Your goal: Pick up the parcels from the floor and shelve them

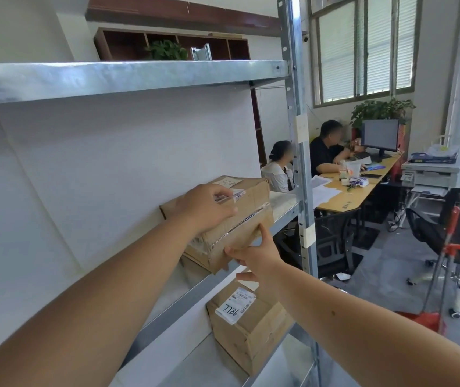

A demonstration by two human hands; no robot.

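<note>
Desk [362,191], monitor [380,136], printer [430,174]

I have only the one head view. It looks forward and slightly down, close against the galvanised grey steel shelving rack [128,79], whose middle shelf sits about at eye level. Right of the rack's upright, the view runs far back to a long wooden bench [362,188] below a barred window [362,48].

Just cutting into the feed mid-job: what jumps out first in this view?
Both hands hold a cardboard parcel at the front edge of the middle metal shelf: the left hand on top, the right hand at its near lower corner. A second labelled parcel sits on the shelf below. Beyond the rack, two people sit at a desk with a monitor.
</note>
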